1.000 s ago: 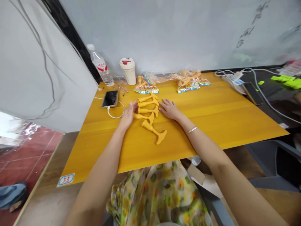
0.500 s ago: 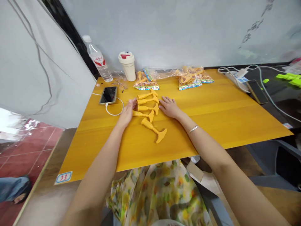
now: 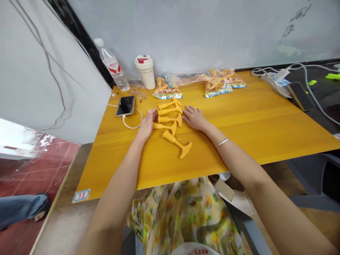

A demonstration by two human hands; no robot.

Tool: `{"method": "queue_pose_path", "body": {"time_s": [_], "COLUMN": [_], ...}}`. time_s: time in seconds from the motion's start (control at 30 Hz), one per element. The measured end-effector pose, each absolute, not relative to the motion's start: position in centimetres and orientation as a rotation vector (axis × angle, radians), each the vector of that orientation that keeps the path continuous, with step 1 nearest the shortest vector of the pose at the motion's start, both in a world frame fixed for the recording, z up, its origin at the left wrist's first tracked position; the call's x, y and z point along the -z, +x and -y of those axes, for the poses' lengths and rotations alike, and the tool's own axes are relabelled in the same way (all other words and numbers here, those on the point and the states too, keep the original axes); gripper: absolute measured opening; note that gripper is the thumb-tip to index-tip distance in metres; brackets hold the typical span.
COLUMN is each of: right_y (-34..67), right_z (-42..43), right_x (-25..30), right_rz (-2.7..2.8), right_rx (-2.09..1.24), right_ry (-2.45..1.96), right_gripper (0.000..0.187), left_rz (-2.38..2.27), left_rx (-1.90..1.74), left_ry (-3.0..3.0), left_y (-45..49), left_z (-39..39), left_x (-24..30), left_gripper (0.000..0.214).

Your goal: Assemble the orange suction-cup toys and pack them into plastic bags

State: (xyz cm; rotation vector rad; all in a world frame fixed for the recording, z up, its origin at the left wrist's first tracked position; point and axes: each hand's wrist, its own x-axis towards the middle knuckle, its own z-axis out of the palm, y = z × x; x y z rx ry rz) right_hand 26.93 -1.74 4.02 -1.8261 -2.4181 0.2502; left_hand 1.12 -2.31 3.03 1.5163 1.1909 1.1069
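Observation:
Several yellow plastic toy hammers [image 3: 170,119] lie in a rough column on the table, their wide heads towards the right. The nearest toy hammer [image 3: 177,143] is slanted, its head pointing down and right. My left hand [image 3: 147,124] rests on its edge at the handle ends, fingers stretched out and touching or very close to them. On the other side my right hand [image 3: 194,117] lies palm down and flat, fingers spread, with its fingertips beside the hammer heads. Neither hand grips anything.
At the back stand a water bottle [image 3: 113,67] and a lidded cup [image 3: 146,72]. Clear bags of yellow pieces [image 3: 167,88] lie along the wall, with more bags [image 3: 221,83] rightward. A phone [image 3: 125,106] on a white cable sits left. Another phone [image 3: 301,96] lies far right near cables.
The whole view has shifted slightly. Both hands and the toy hammers keep nearly the same places relative to each other.

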Motion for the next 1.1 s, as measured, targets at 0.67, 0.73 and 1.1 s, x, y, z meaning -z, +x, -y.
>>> {"method": "queue_pose_path", "body": {"time_s": [0.67, 0.73, 1.1], "right_y": [26.2, 26.2, 24.0], "right_z": [2.5, 2.7, 6.0], "right_x": [-5.0, -4.9, -8.8], "right_rz": [2.207, 2.3, 2.483], "right_rx": [-0.101, -0.176, -0.173], "right_ry": [-1.972, -1.976, -1.564], "right_gripper": [0.071, 0.064, 0.043], "left_rz": [-1.204, -1.219, -1.312], "left_rx": [-1.094, -1.093, -1.31], "left_ry": [1.52, 1.517, 1.524], "left_y": [1.1, 1.1, 1.1], "left_z": [2.4, 2.3, 2.5], "left_x": [-3.1, -3.1, -3.0], "left_gripper": [0.089, 0.089, 0.08]}}
